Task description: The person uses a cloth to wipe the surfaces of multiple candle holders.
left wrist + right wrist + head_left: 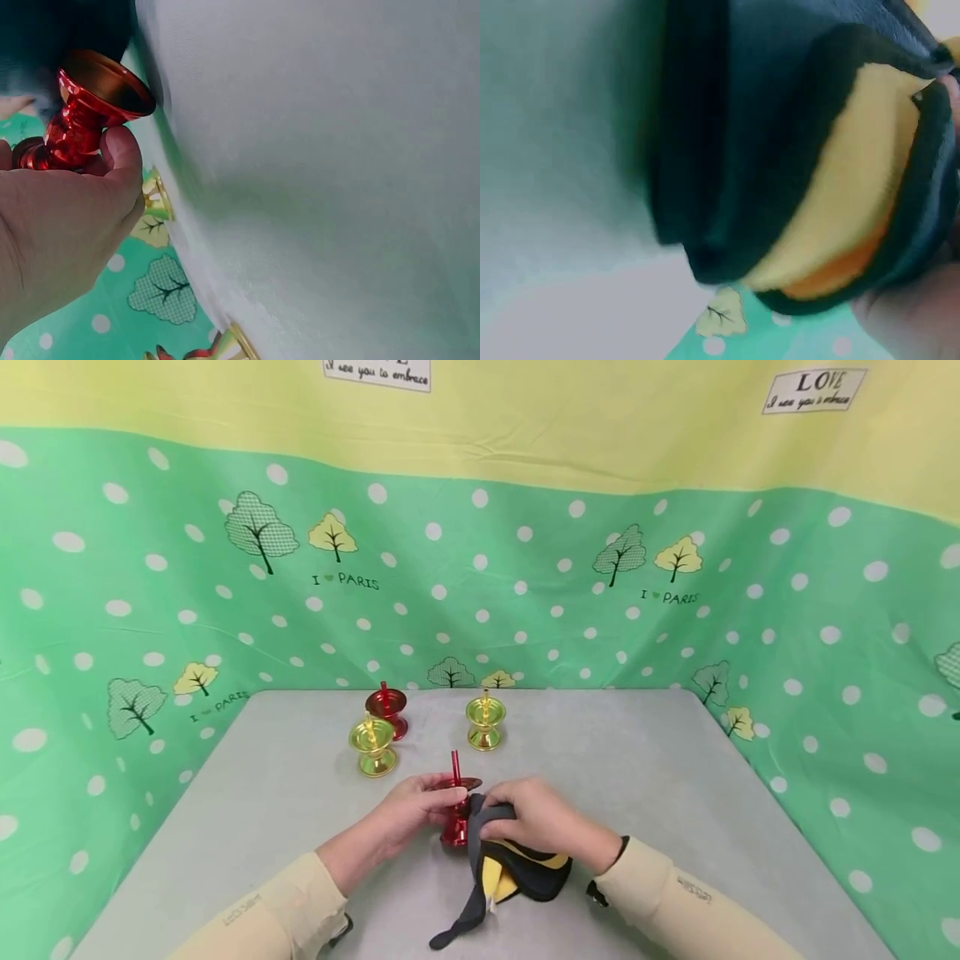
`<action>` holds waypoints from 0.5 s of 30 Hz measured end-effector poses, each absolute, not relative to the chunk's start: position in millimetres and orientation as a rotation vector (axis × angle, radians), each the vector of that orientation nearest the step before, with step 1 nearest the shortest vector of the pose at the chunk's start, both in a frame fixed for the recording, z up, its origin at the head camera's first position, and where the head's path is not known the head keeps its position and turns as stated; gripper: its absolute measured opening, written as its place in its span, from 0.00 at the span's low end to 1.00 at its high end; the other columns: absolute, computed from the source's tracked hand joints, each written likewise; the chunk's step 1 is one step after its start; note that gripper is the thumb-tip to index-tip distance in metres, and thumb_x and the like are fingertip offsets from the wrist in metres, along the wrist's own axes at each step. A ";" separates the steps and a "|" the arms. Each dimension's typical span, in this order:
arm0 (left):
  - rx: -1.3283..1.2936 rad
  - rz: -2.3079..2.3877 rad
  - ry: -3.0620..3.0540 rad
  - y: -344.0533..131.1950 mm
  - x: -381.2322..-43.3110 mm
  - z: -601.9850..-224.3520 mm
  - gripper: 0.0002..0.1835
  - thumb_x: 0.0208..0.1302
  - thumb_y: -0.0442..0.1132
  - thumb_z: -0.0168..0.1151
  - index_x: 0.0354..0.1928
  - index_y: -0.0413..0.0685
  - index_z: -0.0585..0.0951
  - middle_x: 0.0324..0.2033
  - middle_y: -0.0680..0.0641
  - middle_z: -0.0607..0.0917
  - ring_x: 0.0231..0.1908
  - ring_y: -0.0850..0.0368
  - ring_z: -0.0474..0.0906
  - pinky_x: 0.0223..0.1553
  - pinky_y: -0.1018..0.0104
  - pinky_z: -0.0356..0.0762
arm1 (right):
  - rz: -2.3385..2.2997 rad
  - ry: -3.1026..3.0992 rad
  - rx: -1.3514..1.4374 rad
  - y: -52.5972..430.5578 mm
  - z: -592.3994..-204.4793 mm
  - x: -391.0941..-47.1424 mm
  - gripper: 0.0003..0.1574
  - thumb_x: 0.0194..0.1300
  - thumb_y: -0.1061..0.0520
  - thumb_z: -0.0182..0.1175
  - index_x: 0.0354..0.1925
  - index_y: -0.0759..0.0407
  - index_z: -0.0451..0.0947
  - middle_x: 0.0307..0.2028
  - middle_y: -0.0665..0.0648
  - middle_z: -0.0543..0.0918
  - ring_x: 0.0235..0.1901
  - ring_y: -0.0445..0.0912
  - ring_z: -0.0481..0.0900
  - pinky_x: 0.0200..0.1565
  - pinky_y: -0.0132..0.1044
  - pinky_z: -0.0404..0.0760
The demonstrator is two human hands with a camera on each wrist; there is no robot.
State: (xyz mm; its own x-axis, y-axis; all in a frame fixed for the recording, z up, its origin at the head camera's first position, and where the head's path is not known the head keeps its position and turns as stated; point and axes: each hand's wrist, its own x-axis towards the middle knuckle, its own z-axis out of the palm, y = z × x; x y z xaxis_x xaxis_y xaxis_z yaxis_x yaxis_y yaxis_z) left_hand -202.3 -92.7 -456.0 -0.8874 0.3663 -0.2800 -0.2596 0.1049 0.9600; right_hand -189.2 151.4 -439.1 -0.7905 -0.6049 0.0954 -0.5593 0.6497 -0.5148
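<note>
My left hand [411, 808] grips a shiny red candle holder [454, 833] by its stem and dish, above the near middle of the table. In the left wrist view the hollow underside of its base [112, 79] shows, with the thumb and fingers curled round the stem. My right hand [536, 817] pinches a bunched dark grey and yellow cloth [543, 881] against the right side of the red holder. The cloth hangs down in folds, one corner trailing toward the front; in the right wrist view the cloth [832, 180] covers most of the hand's fingers.
Behind the hands stand a gold candle holder [375, 752] and another red candle holder [386, 706] at the left, and a second gold candle holder [485, 722] further right. A green dotted curtain [525, 585] hangs round the grey table [645, 760].
</note>
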 end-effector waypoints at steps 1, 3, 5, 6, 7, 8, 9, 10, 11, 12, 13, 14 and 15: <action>0.106 1.833 1.938 -92.9 -202.2 -455.8 0.38 0.72 0.47 0.69 0.74 0.30 0.70 0.60 0.38 0.87 0.45 0.57 0.87 0.61 0.57 0.81 | -0.781 2.793 -0.964 150.0 -441.4 -189.7 0.10 0.69 0.44 0.74 0.39 0.47 0.87 0.35 0.40 0.88 0.32 0.31 0.77 0.38 0.27 0.79; 0.112 1.825 1.942 -93.3 -202.1 -456.1 0.38 0.71 0.47 0.70 0.74 0.32 0.71 0.59 0.39 0.87 0.45 0.57 0.86 0.61 0.56 0.80 | -0.732 2.820 -0.914 148.3 -445.7 -190.6 0.11 0.69 0.44 0.74 0.37 0.47 0.86 0.31 0.39 0.86 0.29 0.32 0.75 0.34 0.27 0.77; 0.133 1.822 1.939 -93.5 -202.2 -456.3 0.37 0.71 0.46 0.70 0.74 0.32 0.71 0.59 0.40 0.87 0.46 0.57 0.86 0.62 0.55 0.80 | -0.729 2.844 -0.866 148.1 -448.4 -191.4 0.12 0.69 0.44 0.74 0.35 0.47 0.84 0.28 0.40 0.83 0.27 0.33 0.74 0.32 0.28 0.75; 0.141 1.822 1.939 -93.7 -202.2 -456.6 0.37 0.71 0.46 0.69 0.74 0.32 0.71 0.59 0.40 0.87 0.47 0.58 0.86 0.63 0.55 0.80 | -0.739 2.854 -0.848 148.1 -448.9 -191.8 0.13 0.69 0.45 0.75 0.34 0.48 0.83 0.27 0.40 0.81 0.26 0.34 0.73 0.31 0.28 0.74; 0.145 1.820 1.938 -93.8 -202.0 -456.3 0.37 0.71 0.46 0.69 0.74 0.32 0.71 0.59 0.40 0.87 0.47 0.58 0.86 0.63 0.56 0.80 | -0.746 2.864 -0.833 148.3 -449.0 -192.0 0.13 0.68 0.46 0.75 0.33 0.48 0.83 0.26 0.41 0.80 0.26 0.35 0.72 0.30 0.29 0.72; 0.146 1.819 1.939 -94.0 -201.8 -456.2 0.36 0.72 0.46 0.68 0.74 0.31 0.71 0.58 0.41 0.87 0.47 0.58 0.86 0.62 0.56 0.80 | -0.749 2.874 -0.824 148.3 -448.8 -192.2 0.13 0.68 0.46 0.75 0.32 0.48 0.82 0.26 0.41 0.79 0.25 0.35 0.71 0.29 0.30 0.71; 0.143 1.822 1.938 -94.0 -201.4 -456.1 0.36 0.73 0.46 0.67 0.73 0.31 0.71 0.58 0.40 0.88 0.46 0.58 0.86 0.62 0.57 0.80 | -0.750 2.881 -0.818 148.2 -448.5 -192.2 0.14 0.68 0.46 0.75 0.32 0.48 0.82 0.25 0.41 0.78 0.25 0.35 0.70 0.28 0.30 0.71; 0.138 1.829 1.937 -93.8 -200.7 -455.6 0.35 0.73 0.46 0.66 0.73 0.30 0.71 0.57 0.40 0.88 0.46 0.58 0.86 0.62 0.57 0.80 | -0.752 2.886 -0.815 148.0 -448.1 -192.1 0.14 0.68 0.46 0.75 0.32 0.48 0.82 0.25 0.41 0.78 0.25 0.36 0.70 0.29 0.30 0.70; 0.125 1.836 1.939 -93.5 -199.9 -455.0 0.34 0.74 0.46 0.65 0.72 0.30 0.71 0.57 0.40 0.88 0.46 0.58 0.86 0.62 0.56 0.80 | -0.754 2.890 -0.809 147.4 -447.6 -191.7 0.14 0.68 0.45 0.75 0.32 0.48 0.82 0.25 0.41 0.79 0.25 0.36 0.70 0.28 0.30 0.70; 0.111 1.840 1.943 -93.1 -198.9 -454.4 0.34 0.74 0.46 0.65 0.72 0.29 0.71 0.57 0.39 0.88 0.46 0.58 0.86 0.62 0.56 0.80 | -0.760 2.892 -0.807 146.7 -447.0 -191.0 0.13 0.68 0.45 0.75 0.33 0.48 0.83 0.25 0.41 0.79 0.25 0.36 0.71 0.28 0.30 0.70; 0.094 1.842 1.951 -92.5 -197.9 -454.0 0.35 0.73 0.46 0.66 0.72 0.29 0.71 0.57 0.39 0.88 0.46 0.57 0.87 0.63 0.55 0.80 | -0.767 2.897 -0.801 145.7 -446.6 -190.2 0.13 0.67 0.44 0.75 0.34 0.48 0.84 0.26 0.41 0.80 0.25 0.36 0.71 0.28 0.30 0.71; 0.081 1.842 1.967 -91.7 -197.0 -453.7 0.35 0.73 0.47 0.67 0.72 0.29 0.72 0.58 0.38 0.87 0.46 0.56 0.87 0.64 0.53 0.80 | -0.783 2.904 -0.793 144.4 -446.1 -189.3 0.13 0.67 0.44 0.76 0.35 0.48 0.85 0.26 0.41 0.81 0.25 0.36 0.71 0.28 0.30 0.71; 0.066 1.840 1.984 -90.7 -195.9 -453.2 0.36 0.73 0.49 0.68 0.72 0.29 0.72 0.59 0.37 0.86 0.47 0.55 0.87 0.64 0.51 0.80 | -0.798 2.914 -0.788 142.9 -445.9 -188.3 0.13 0.66 0.44 0.76 0.36 0.49 0.86 0.27 0.42 0.82 0.25 0.36 0.72 0.28 0.29 0.72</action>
